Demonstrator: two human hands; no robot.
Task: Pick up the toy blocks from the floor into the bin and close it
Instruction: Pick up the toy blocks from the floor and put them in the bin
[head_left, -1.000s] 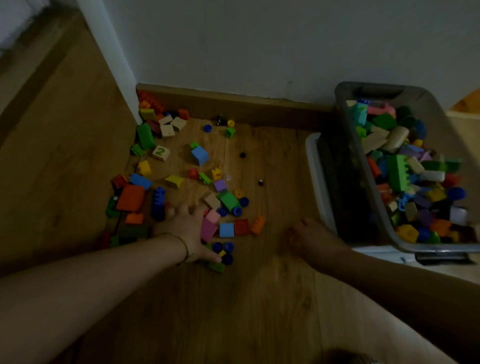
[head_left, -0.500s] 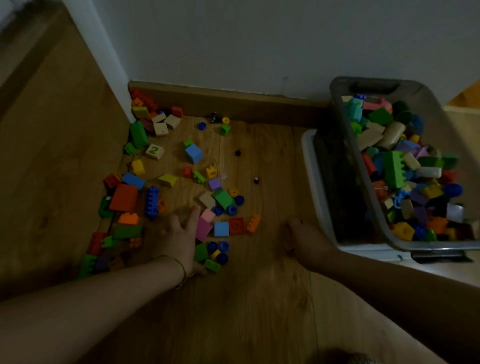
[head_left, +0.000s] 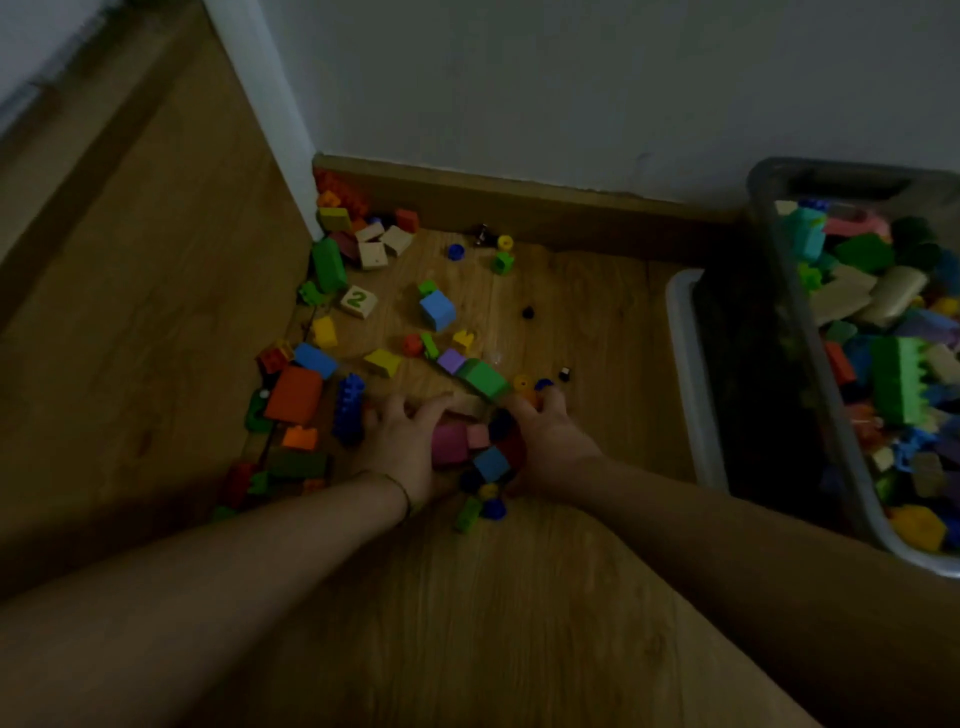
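Near the middle of the wooden floor (head_left: 467, 623), the left hand (head_left: 402, 447) presses spread fingers against a small heap of toy blocks (head_left: 467, 449), and the right hand (head_left: 550, 441) curls round its other side. More lie scattered far-left; the bin (head_left: 795, 291), uncovered and nearly full, stands right.

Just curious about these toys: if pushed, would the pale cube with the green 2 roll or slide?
The pale cube probably slides rather than rolls: flat faces, resting squarely on the smooth wooden floor. It looks rigid and small, so likely light and easy to pinch.
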